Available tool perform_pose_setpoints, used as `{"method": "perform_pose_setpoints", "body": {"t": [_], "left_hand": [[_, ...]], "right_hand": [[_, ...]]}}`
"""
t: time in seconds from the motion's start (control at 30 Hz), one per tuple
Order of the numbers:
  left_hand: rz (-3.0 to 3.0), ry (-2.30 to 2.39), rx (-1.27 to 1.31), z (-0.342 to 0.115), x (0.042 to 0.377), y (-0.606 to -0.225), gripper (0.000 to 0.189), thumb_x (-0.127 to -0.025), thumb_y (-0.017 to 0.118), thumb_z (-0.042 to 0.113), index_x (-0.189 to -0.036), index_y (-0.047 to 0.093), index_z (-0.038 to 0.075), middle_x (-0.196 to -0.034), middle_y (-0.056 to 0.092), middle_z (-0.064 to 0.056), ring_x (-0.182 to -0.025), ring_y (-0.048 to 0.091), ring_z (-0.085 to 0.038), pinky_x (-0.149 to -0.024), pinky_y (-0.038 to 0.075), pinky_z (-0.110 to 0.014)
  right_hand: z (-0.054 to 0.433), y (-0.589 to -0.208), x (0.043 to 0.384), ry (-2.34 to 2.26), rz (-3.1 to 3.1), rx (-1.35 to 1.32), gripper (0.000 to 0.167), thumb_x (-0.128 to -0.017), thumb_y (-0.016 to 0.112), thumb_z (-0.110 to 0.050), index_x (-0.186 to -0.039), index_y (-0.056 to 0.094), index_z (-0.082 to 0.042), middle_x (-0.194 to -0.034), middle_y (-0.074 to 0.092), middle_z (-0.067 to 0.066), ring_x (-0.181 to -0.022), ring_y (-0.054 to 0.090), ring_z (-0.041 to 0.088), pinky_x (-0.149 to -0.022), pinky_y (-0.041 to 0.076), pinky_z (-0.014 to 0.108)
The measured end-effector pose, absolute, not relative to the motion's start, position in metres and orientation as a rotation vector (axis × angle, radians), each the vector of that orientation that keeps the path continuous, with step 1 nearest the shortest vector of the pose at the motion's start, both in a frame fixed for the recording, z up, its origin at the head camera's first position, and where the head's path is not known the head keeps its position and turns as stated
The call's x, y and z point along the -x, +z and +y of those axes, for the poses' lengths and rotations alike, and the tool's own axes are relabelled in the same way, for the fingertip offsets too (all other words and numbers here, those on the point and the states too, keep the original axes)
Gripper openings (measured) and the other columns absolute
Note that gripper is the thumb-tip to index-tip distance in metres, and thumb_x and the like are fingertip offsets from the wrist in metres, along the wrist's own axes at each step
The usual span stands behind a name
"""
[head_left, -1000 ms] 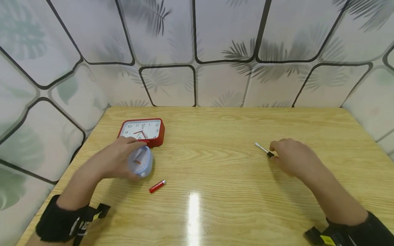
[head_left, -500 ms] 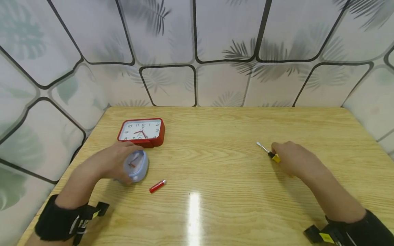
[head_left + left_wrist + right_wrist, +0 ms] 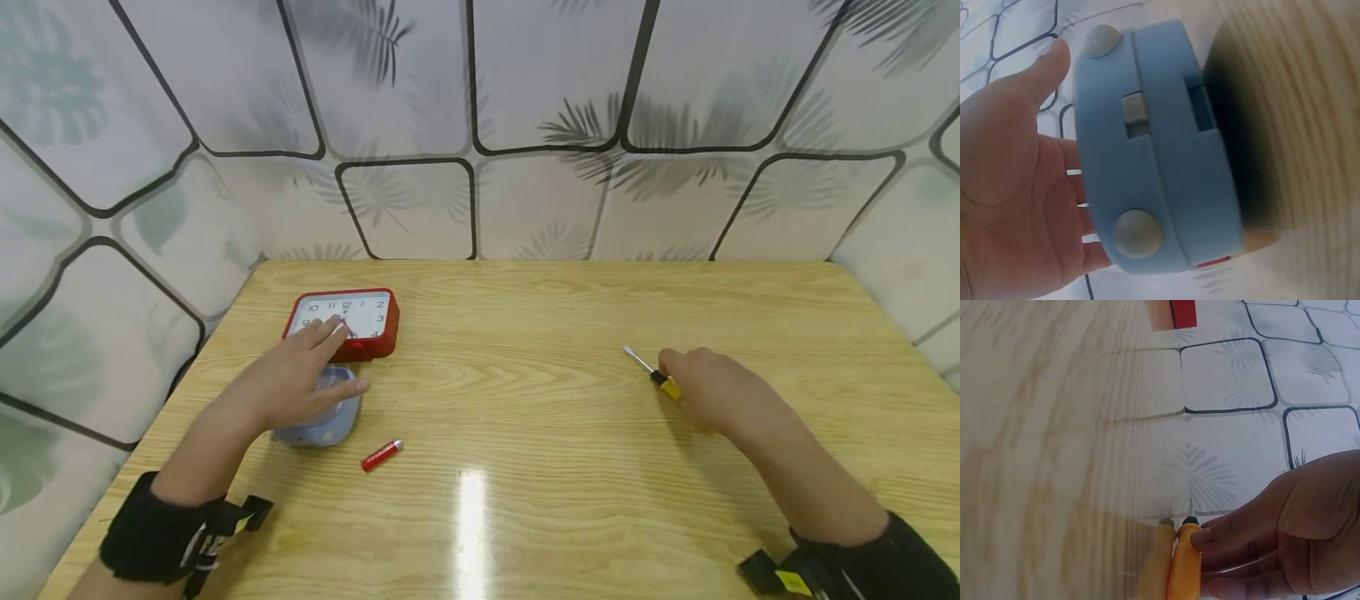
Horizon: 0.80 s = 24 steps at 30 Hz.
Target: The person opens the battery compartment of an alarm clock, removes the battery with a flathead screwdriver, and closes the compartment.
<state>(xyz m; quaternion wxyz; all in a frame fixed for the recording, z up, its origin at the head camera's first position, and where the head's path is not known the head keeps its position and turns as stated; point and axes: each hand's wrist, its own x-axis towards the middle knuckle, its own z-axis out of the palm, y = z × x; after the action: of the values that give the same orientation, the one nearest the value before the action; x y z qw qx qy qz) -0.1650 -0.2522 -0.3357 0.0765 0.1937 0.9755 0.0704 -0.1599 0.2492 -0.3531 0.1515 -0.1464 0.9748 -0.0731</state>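
My left hand (image 3: 288, 379) hovers over the light blue alarm clock (image 3: 318, 431), its fingers stretched out toward the red clock (image 3: 382, 329) behind. In the left wrist view the blue clock (image 3: 1166, 169) lies on its back on the table, its edge with pale feet and a small switch toward the camera; the open palm (image 3: 1010, 194) is beside its face. On the right, my right hand (image 3: 716, 392) pinches the yellow handle of a screwdriver (image 3: 666, 384), whose metal shaft points away to the left. The right wrist view has the handle (image 3: 1185, 569) low along the tabletop, under the fingertips.
A red battery (image 3: 382, 455) lies on the wooden table (image 3: 525, 375) in front of the blue clock. The red clock leans face up near the table's back left. Behind the table hangs a leaf-patterned backdrop (image 3: 555, 92).
My left hand has set the blue clock down face up, let go and spread its fingers above it. The screwdriver has shifted slightly, with more of its yellow handle showing.
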Motion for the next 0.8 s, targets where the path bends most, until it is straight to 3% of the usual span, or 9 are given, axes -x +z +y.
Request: {"method": "perform_pose_setpoints", "body": {"t": [0.23, 0.47, 0.8], "left_hand": [[2.879, 0.226, -0.566, -0.255, 0.169, -0.341, 0.093, -0.104, 0.057, 0.06, -0.161, 0.033, -0.009, -0.169, 0.03, -0.032, -0.156, 0.031, -0.052, -0.123, 0.034, -0.067], [2.862, 0.245, -0.603, -0.26, 0.17, -0.345, 0.095, -0.101, 0.06, 0.062, -0.16, 0.036, -0.008, -0.169, 0.03, -0.03, -0.156, 0.032, -0.051, -0.122, 0.035, -0.068], [2.853, 0.26, -0.772, -0.235, 0.16, -0.349, 0.096, -0.098, 0.062, 0.063, -0.163, 0.035, -0.002, -0.171, 0.034, -0.023, -0.158, 0.033, -0.045, -0.125, 0.028, -0.071]], "right_hand": [[0.246, -0.351, 0.159, -0.18, 2.782, 0.415, 0.019, -0.098, 0.067, 0.003, -0.117, 0.063, 0.002, -0.094, 0.068, 0.015, -0.075, 0.056, 0.023, -0.061, 0.044, 0.031], [0.244, -0.35, 0.157, -0.211, 2.76, 0.406, 0.02, -0.099, 0.066, 0.003, -0.118, 0.061, 0.004, -0.089, 0.066, 0.012, -0.07, 0.053, 0.021, -0.057, 0.042, 0.029], [0.243, -0.351, 0.155, -0.2, 2.767, 0.4, 0.017, -0.101, 0.066, -0.001, -0.117, 0.06, 0.004, -0.085, 0.064, 0.011, -0.068, 0.051, 0.02, -0.056, 0.042, 0.029]]}}
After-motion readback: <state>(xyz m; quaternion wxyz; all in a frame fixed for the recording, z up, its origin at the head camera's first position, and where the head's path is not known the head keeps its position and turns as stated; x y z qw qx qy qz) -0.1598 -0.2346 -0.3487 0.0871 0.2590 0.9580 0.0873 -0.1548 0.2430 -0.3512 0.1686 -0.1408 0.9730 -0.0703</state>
